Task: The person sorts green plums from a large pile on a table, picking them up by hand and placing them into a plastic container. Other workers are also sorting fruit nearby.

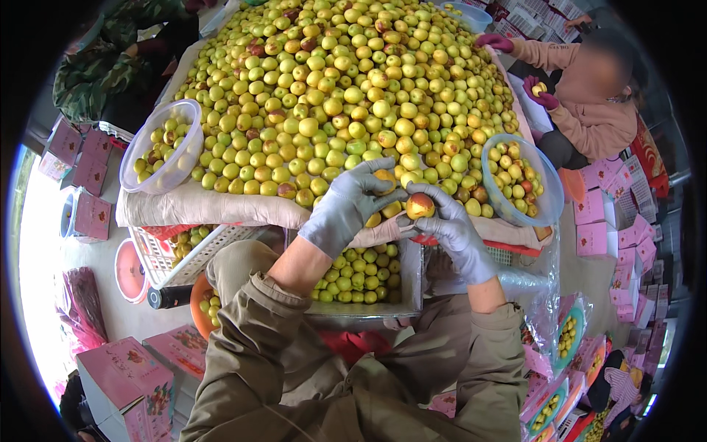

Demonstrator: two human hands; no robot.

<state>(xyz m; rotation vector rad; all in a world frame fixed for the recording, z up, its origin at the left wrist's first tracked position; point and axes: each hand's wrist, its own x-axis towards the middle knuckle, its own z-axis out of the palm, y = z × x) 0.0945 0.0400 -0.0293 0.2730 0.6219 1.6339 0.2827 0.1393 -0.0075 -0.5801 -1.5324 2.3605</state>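
Observation:
A large heap of yellow-green jujubes [309, 127], some with reddish-brown patches, covers the padded table before me. My left hand [345, 207], in a grey glove, curls its fingers and thumb around a yellow jujube [385, 181] at the heap's near edge. Close beside it, my right hand [455, 235], gloved alike, holds a jujube with a red-brown top [420, 206] between thumb and fingers. Below my hands, between my knees, a lined box [411, 276] contains many green jujubes [359, 273].
Clear plastic bowls of jujubes stand at the table's left [190, 149] and right [547, 171]. A white basket [190, 271] sits under the left edge, near an orange basin [200, 306]. A co-worker [591, 110] sits at the right. Pink cartons [124, 375] flank me.

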